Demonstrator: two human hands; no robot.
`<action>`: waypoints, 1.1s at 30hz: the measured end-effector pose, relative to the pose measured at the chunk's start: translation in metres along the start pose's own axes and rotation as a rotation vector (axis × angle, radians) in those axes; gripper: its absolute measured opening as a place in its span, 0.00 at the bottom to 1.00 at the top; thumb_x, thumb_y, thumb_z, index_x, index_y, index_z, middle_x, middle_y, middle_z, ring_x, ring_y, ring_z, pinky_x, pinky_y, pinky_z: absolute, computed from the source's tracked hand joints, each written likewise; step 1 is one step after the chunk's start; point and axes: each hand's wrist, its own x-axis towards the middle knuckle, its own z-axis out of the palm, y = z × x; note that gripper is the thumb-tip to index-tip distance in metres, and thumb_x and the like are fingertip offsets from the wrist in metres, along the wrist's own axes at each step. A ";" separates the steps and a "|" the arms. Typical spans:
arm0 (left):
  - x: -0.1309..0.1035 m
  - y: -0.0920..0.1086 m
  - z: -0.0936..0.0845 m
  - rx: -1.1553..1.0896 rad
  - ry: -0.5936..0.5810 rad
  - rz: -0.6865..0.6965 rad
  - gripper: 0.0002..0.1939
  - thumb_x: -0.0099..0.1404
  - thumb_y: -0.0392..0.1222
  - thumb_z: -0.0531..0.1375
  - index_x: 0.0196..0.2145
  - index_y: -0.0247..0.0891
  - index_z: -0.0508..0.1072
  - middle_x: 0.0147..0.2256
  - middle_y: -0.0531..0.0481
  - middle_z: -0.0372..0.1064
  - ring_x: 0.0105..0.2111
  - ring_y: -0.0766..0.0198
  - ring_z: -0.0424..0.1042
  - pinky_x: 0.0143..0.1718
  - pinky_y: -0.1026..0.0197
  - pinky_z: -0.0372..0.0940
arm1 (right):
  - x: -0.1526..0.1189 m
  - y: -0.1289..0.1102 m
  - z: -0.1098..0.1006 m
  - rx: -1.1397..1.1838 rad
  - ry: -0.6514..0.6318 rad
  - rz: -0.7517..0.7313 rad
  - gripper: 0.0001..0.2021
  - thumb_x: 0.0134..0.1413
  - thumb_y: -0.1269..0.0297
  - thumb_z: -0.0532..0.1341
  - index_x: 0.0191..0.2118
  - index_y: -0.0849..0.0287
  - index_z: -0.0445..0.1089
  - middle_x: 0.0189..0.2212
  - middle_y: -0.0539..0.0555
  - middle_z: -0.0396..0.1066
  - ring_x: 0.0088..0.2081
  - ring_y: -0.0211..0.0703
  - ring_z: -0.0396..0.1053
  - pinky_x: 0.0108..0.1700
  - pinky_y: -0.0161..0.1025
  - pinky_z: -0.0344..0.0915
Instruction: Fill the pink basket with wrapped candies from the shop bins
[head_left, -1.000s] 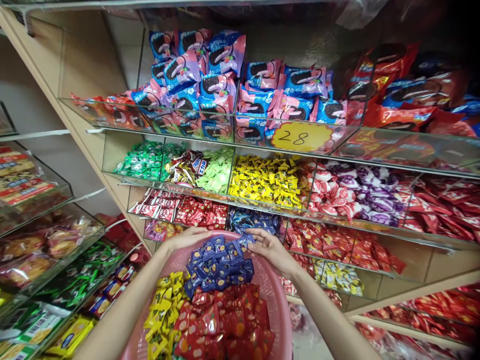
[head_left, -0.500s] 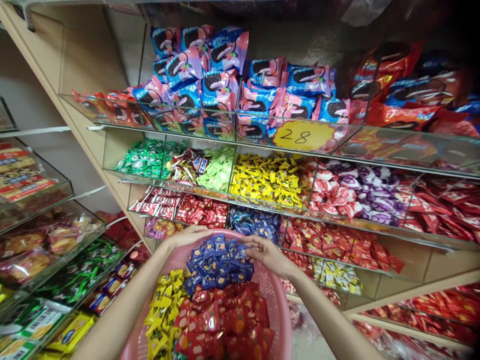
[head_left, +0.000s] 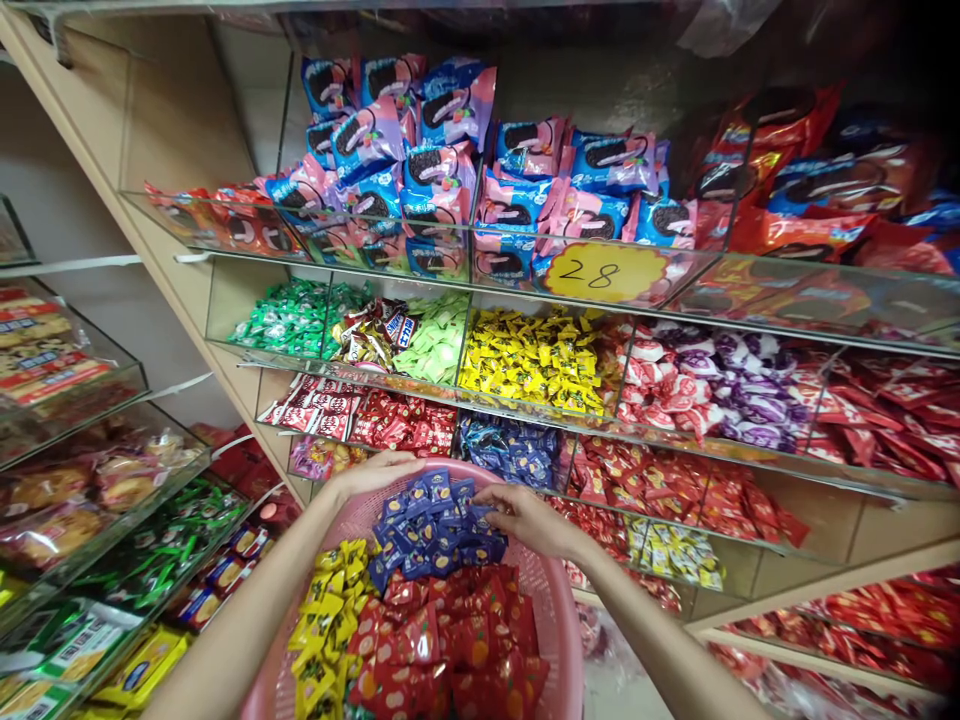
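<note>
A pink plastic basket (head_left: 564, 610) is in front of me, with blue packets (head_left: 431, 525), yellow packets (head_left: 324, 625) and red packets (head_left: 450, 640) grouped inside it. My left hand (head_left: 379, 472) is closed over the basket's far left rim; its fingertips are partly hidden. My right hand (head_left: 525, 515) reaches over the basket's far right side, touching the edge of the blue pile. Its fingers stretch forward, thumb apart, with no packet visible between them.
Slanted shelves with clear-fronted bins hold yellow sweets (head_left: 532, 360), green sweets (head_left: 289, 318), blue packets and red packets. Above are bagged cookies (head_left: 450, 110) and a yellow sign (head_left: 604, 272) reading 28. Another rack (head_left: 142, 375) of packaged snacks stands left.
My right hand has shifted slightly left and its fingers have straightened at the blue pile. My left hand and the basket stay in place.
</note>
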 end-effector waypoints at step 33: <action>-0.004 0.008 0.002 0.029 0.002 0.030 0.23 0.55 0.61 0.53 0.33 0.38 0.72 0.35 0.51 0.69 0.36 0.61 0.65 0.36 0.65 0.58 | 0.051 0.082 -0.013 -0.487 0.305 0.338 0.06 0.46 0.64 0.60 0.33 0.57 0.69 0.32 0.52 0.70 0.35 0.40 0.66 0.33 0.31 0.54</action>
